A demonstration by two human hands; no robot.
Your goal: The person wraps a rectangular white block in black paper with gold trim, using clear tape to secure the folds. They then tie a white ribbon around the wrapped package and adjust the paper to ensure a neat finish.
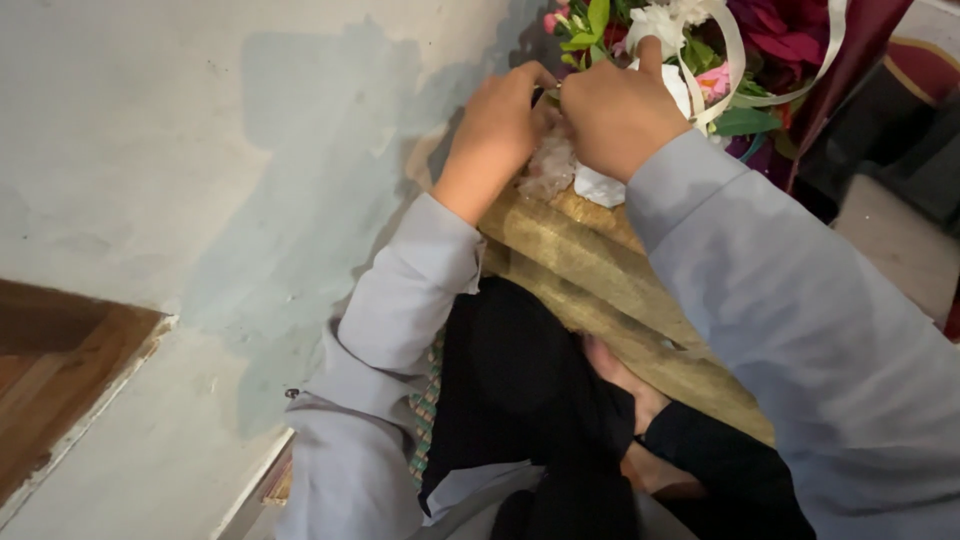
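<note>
Left hand [497, 125] and right hand [615, 110] are raised together, knuckles almost touching, both curled shut with fingertips pinched at one small spot between them; what exactly they pinch is hidden behind the fingers, so I cannot tell whether it is a stem, a ribbon end or wrapping. The grip looks fine rather than forceful, probably because the piece is thin. Directly beyond the fingertips sits a flower arrangement [700, 45] of pink, white and dark red blooms with green leaves; a cream ribbon [735, 60] loops over it just past the right hand. Under both hands lies crinkled clear wrapping [550, 170] and a white scrap [600, 187], resting on a gold fabric-covered surface [600, 270] that runs back toward the person's lap. Left of the left hand the pale painted wall [200, 150] stands close, leaving little elbow room on that side; right of the right sleeve there is open floor.
</note>
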